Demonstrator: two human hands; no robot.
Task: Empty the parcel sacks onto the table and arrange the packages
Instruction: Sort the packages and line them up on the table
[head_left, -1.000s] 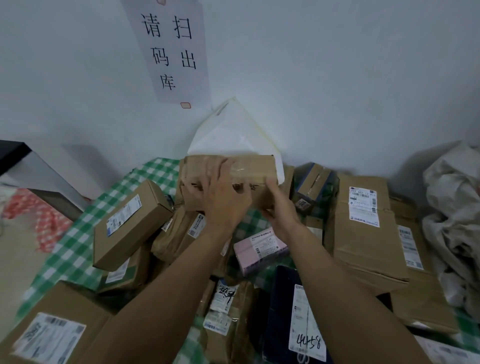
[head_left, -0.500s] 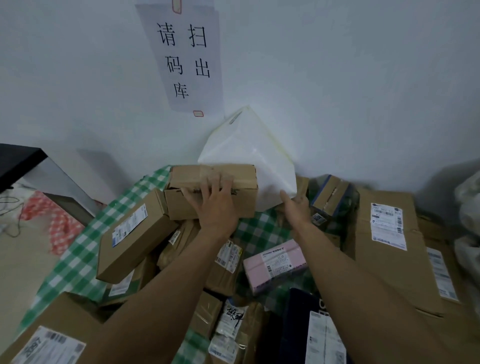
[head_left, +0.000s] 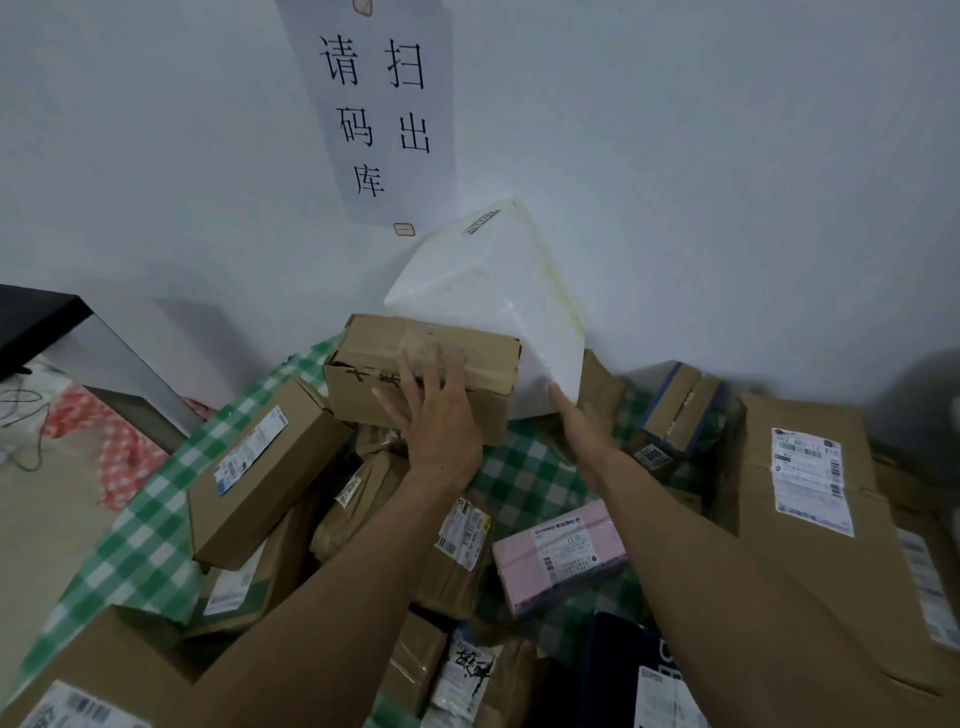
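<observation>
A brown taped cardboard box (head_left: 363, 374) sits at the back of the table against the wall. My left hand (head_left: 436, 415) lies flat on its front face with fingers spread. Behind it leans a white foam box (head_left: 493, 291). My right hand (head_left: 582, 421) reaches beside the foam box's lower corner, fingers straight, holding nothing. Several parcels cover the green checked tablecloth (head_left: 524, 473): a long brown box (head_left: 260, 478) on the left, a pink parcel (head_left: 561, 556) in the middle, a large flat carton (head_left: 800, 493) on the right.
A paper sign (head_left: 379, 109) with black characters hangs on the wall. A black-topped stand (head_left: 36, 317) and red checked cloth (head_left: 119, 452) lie off the table's left edge. A blue-edged small box (head_left: 675, 415) sits at the back right. More labelled parcels crowd the near edge.
Both hands held the brown box up; it now stands lower and further left against the wall. My right hand has let go and moved right to the foam box, and my left hand rests flat on it.
</observation>
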